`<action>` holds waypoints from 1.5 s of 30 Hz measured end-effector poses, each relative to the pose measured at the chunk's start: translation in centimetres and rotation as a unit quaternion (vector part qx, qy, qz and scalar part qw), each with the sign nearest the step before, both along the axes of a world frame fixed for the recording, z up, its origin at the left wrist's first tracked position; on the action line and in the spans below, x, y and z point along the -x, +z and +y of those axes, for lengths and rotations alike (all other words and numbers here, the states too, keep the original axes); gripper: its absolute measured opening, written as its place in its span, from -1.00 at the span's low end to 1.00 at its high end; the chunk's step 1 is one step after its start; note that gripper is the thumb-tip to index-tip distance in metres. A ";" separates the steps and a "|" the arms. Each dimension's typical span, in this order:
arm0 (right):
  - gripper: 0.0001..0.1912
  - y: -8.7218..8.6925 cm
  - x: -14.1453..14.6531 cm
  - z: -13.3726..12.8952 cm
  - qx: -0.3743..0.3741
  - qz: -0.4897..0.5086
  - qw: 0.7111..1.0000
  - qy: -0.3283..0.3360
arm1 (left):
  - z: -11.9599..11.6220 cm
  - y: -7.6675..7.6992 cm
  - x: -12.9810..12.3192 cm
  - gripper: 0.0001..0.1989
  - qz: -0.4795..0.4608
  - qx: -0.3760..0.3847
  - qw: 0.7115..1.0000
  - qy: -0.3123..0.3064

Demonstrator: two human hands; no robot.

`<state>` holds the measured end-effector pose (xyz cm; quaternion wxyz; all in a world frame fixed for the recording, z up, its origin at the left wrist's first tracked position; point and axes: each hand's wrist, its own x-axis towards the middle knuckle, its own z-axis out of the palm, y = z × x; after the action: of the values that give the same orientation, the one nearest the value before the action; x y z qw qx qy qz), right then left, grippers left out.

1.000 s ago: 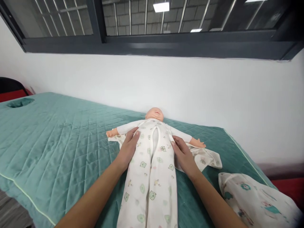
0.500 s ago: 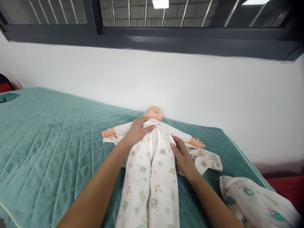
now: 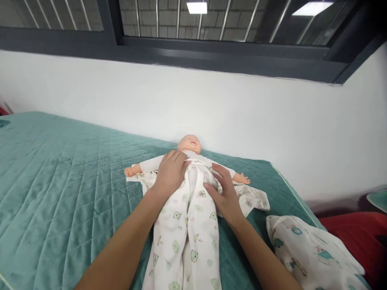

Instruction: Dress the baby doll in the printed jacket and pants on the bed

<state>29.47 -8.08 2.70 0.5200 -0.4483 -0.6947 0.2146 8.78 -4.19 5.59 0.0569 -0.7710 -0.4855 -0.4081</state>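
Observation:
A baby doll (image 3: 190,143) lies on its back, head toward the wall and arms spread, in a white long-sleeved top. White baby pants (image 3: 193,225), printed with green animals and split at the crotch, cover its lower body. My left hand (image 3: 172,169) is closed on the pants' waistband at the doll's left-hand side in view, its thumb by the band. My right hand (image 3: 225,193) grips the waist on the other side, thumb in front and fingers along the edge. A matching printed garment (image 3: 252,199) spreads beneath the doll's arms. The doll's feet are not visible.
A green quilted cover (image 3: 75,193) lies under everything. A folded white printed cloth (image 3: 311,245) rests at the right edge. The white wall (image 3: 256,121) and dark window frame (image 3: 169,56) stand behind. Red material (image 3: 356,229) shows beyond the right edge.
The pants' waistband has come down from the upper chest and is bunched, baring more white top. My right hand has moved up to the waistband. The view has shifted slightly right.

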 end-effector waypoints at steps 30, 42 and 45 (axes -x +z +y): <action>-0.81 1.0 2.7 -0.3 -0.145 -0.279 0.947 -0.070 | -5.3 -3.0 2.5 -0.61 -0.073 0.004 0.992 0.104; -0.69 0.5 2.6 -0.6 -0.176 -0.255 0.943 -0.120 | -14.8 -5.2 3.1 -0.73 -0.233 0.248 0.938 0.065; -0.68 0.3 2.2 -0.9 -0.191 -0.255 0.941 -0.112 | -14.4 -5.1 3.3 -0.69 -0.233 0.257 0.936 0.053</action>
<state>27.26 -8.98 2.99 0.4218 -0.4547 -0.7775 -0.1036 5.53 -18.55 0.53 -0.2361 -0.6157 -0.6137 -0.4341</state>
